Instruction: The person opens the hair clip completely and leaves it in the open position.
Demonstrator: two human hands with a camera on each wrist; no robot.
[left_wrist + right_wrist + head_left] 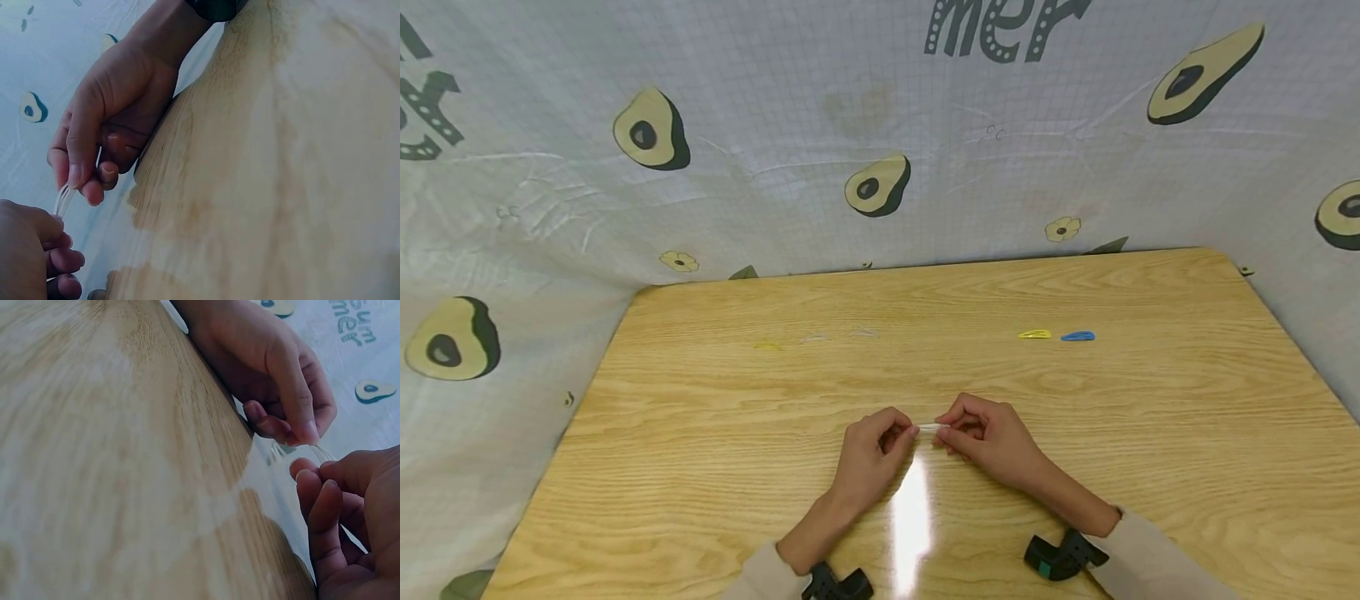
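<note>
A small white snap hair clip (pixel 931 427) is stretched lengthwise between both hands, close over the wooden table. My left hand (pixel 870 457) pinches one end with thumb and index finger. The other end is gripped by the fingertips of my right hand (pixel 988 439). From the left wrist, the clip (pixel 64 199) shows as thin, slightly bowed white strands with narrow gaps. Fingertips cover both its ends. In the right wrist view only a short pale piece of the clip (pixel 322 453) appears between the hands.
On the far right of the table (pixel 700 467) lie a yellow snap clip (pixel 1034 334) and a blue snap clip (pixel 1078 336). Farther left are a thin yellow item (pixel 768 345) and thin whitish items (pixel 813 337). An avocado-print sheet (pixel 760 108) hangs behind.
</note>
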